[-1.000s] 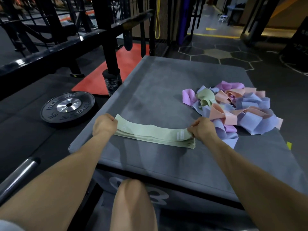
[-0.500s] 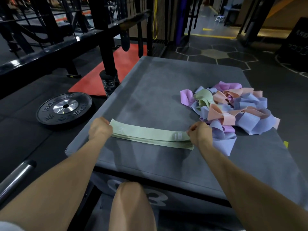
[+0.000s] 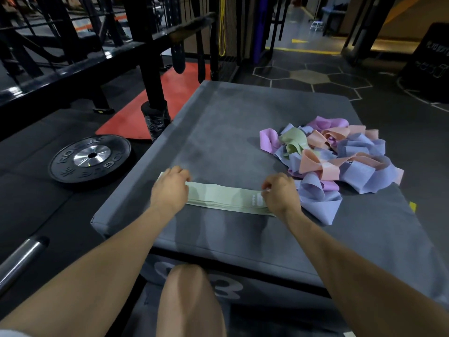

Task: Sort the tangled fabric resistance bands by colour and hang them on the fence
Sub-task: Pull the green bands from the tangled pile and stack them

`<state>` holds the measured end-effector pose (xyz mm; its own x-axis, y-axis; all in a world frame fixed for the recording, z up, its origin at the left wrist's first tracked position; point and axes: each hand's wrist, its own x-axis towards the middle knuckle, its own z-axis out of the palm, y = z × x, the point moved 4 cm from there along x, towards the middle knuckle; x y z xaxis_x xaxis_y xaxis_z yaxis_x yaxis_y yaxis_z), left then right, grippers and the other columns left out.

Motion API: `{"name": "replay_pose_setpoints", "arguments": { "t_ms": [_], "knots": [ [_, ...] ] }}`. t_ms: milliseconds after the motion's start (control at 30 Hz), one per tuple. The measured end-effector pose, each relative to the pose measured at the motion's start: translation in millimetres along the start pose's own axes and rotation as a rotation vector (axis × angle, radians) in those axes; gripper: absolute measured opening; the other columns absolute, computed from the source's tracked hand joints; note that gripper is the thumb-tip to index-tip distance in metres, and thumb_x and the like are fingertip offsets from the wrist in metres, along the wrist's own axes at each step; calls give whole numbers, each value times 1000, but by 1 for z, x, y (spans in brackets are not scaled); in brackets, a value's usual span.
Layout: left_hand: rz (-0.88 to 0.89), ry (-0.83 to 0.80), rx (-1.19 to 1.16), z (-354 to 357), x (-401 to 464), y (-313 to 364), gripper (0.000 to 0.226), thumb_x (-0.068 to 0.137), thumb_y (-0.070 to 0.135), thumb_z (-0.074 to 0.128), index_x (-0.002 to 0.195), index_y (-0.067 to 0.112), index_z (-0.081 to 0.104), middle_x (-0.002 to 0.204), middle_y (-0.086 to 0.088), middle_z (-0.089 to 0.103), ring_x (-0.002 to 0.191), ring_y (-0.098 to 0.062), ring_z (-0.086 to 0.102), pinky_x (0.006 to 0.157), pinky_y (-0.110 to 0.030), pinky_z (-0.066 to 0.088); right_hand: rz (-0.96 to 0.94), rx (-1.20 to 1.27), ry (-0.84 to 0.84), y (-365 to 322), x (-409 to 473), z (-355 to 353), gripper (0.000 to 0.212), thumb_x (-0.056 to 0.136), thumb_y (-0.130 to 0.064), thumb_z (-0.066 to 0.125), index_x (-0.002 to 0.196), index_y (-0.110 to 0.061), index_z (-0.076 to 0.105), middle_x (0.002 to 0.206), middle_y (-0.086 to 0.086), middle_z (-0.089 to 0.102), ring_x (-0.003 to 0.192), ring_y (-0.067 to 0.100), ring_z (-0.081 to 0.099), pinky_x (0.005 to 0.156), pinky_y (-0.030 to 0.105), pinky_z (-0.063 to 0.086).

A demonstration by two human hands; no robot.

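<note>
Both hands are gripping the green bands stack lying 9-to-3 on the table, left hand and right hand pinching opposite ends, tangled pile sitting at 2 o'clock.

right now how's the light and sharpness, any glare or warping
Head view: dim overall, sharp enough at the green bands and both hands; glare on the plate hub and the fence rail; wide-angle bending at the edges.
</note>
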<state>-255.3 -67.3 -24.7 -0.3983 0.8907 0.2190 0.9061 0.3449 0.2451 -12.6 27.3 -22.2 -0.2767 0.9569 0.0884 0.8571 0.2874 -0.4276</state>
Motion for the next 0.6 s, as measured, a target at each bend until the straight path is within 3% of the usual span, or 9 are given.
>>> {"name": "replay_pose_setpoints", "arguments": {
  "t_ms": [167, 267, 400, 600],
  "knots": [
    [-87, -148, -57, 8, 2, -5, 24, 91, 10, 45, 107, 21, 60, 115, -3, 54, 110, -25, 49, 85, -41, 48, 40, -1, -70, 10, -2, 2, 21, 82, -1, 50, 86, -10, 69, 102, 13, 65, 100, 32, 57, 79, 33, 48],
    [-126, -193, -65, 8, 3, -4, 24, 90, 11, 46, 107, 22, 59, 118, -3, 52, 112, -25, 48, 88, -40, 48, 44, -4, -95, 10, -3, 2, 20, 84, -3, 50, 89, -9, 69, 103, 13, 66, 99, 33, 58, 82, 34, 48],
    [-154, -187, -46, 2, 8, 9, 25, 90, 12, 48, 109, 22, 61, 122, -5, 52, 114, -27, 52, 90, -37, 46, 69, 91, -99, 10, 1, -5, 22, 84, -4, 52, 95, -9, 71, 104, 12, 68, 101, 31, 59, 79, 30, 47],
    [-50, -138, -113, -10, 35, 78, 25, 90, 14, 49, 111, 21, 60, 124, -6, 52, 113, -29, 54, 91, -37, 45, 37, 261, 25, 27, 18, -48, 16, 88, -6, 55, 95, -4, 69, 104, 16, 66, 97, 31, 60, 81, 30, 45]
  ]
}}
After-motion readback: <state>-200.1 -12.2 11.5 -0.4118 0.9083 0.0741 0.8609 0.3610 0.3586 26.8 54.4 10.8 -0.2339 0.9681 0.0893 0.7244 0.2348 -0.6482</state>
